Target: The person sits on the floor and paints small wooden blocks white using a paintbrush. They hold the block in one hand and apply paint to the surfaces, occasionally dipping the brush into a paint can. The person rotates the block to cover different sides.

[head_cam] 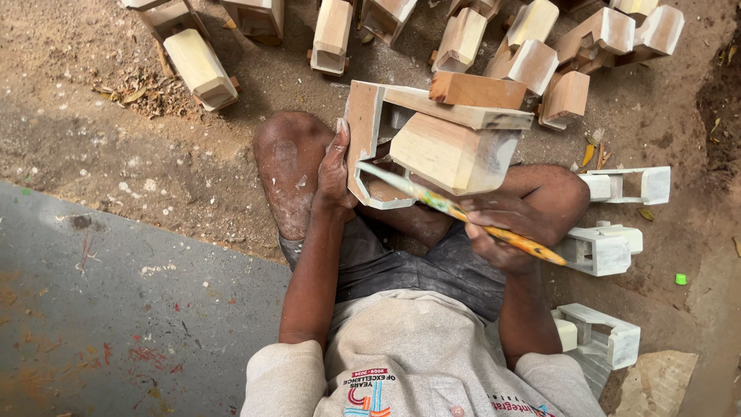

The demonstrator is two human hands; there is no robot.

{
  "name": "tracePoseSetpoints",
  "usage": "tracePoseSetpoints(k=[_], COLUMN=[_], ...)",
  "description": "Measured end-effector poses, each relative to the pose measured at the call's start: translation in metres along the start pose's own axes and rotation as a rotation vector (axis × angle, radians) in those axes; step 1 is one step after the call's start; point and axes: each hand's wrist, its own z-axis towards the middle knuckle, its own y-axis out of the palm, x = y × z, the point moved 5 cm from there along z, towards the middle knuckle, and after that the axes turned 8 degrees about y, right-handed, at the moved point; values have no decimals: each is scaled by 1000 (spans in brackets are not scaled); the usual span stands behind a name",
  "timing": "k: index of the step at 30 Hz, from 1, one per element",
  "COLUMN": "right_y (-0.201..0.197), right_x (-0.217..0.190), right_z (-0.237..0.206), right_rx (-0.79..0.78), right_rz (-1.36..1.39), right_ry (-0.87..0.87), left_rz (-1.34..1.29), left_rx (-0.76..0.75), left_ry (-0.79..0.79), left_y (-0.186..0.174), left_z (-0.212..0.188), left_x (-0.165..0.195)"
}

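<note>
Right, the person is sitting on the dirt ground (193, 185), knees up, working a wooden piece (432, 143) over the lap. The left hand (336, 174) is gripping the piece along its left edge, fingers flat against the pale-painted frame side, thumb hidden behind. The right hand (502, 232) is closing around a paintbrush (455, 210) with a yellow-orange handle; the brush is running diagonally, tip up-left, lying against the lower front of the wooden piece. Bristles are too small to make out.

The wooden piece is sitting tilted between both knees, part bare wood, part whitish coat on its edges and lower frame.

Unpainted wooden pieces (463, 38) are lying in a loose row along the top, on the dirt, some touching each other. One more bare block (199, 68) is lying apart at upper left, beside dry leaves (135, 89). White-painted pieces (602, 249) are stacking up on the person's right side, three showing, one above the other down the frame, well apart from the bare row.

A grey concrete slab (93, 324) with red and orange paint flecks is filling the lower left. A small green cap (680, 279) is sitting on the dirt far right. A flat cardboard scrap (656, 382) is lying at bottom right, just beside the lowest white piece. The light shirt (409, 355) is showing a colourful printed emblem at the chest.
</note>
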Motion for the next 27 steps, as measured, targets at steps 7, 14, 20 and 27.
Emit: tracePoseSetpoints(k=[7, 14, 20, 27], right_y=[2, -4, -3, -21], right_x=[-15, -21, -26, -28], right_z=[5, 7, 8, -15], right_rx=[59, 122, 103, 191], right_rz=[-19, -85, -104, -35], right_ry=[-29, -56, -73, -48], left_rz=[-11, 8, 30, 52], left_rx=[0, -30, 25, 16], left_ry=[8, 0, 13, -40], left_y=[3, 2, 0, 14], left_z=[2, 1, 2, -3], left_x=[2, 2, 2, 6])
